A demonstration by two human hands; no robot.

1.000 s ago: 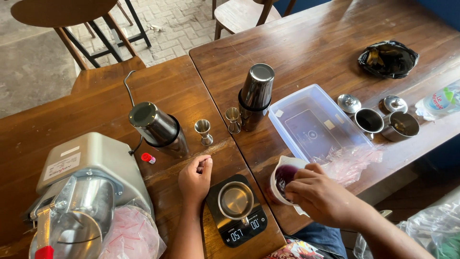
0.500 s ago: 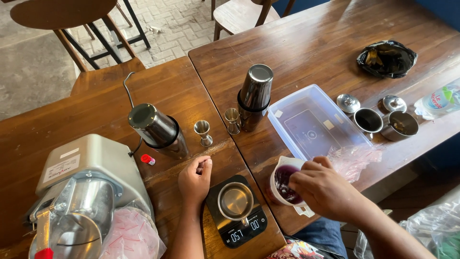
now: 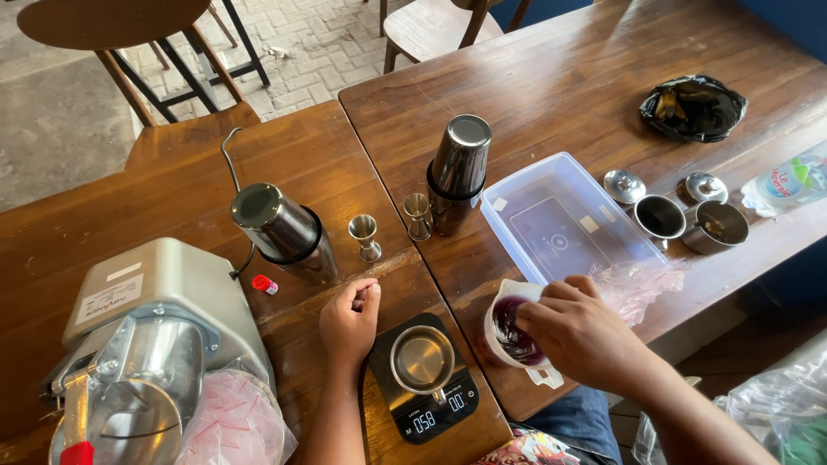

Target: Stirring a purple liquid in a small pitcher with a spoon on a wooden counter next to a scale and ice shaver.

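My right hand (image 3: 579,331) grips the rim of a white plastic pitcher (image 3: 506,331) holding dark purple liquid, near the table's front edge. My left hand (image 3: 349,320) rests loosely curled on the wood, holding nothing, just left of a small black digital scale (image 3: 437,417). An empty steel cup (image 3: 422,359) stands on the scale. Two small steel jiggers (image 3: 364,237) (image 3: 418,215) stand beyond the hands.
A steel kettle with a thin spout (image 3: 280,228) and a steel shaker (image 3: 459,172) stand further back. A clear plastic box (image 3: 564,226) lies right of the pitcher. Small steel pots with lids (image 3: 685,213), a black bag (image 3: 692,107), a water bottle (image 3: 788,182) and a grey machine (image 3: 151,340) also sit around.
My right hand has slid a little over the top of the pitcher. The left hand stays where it was.
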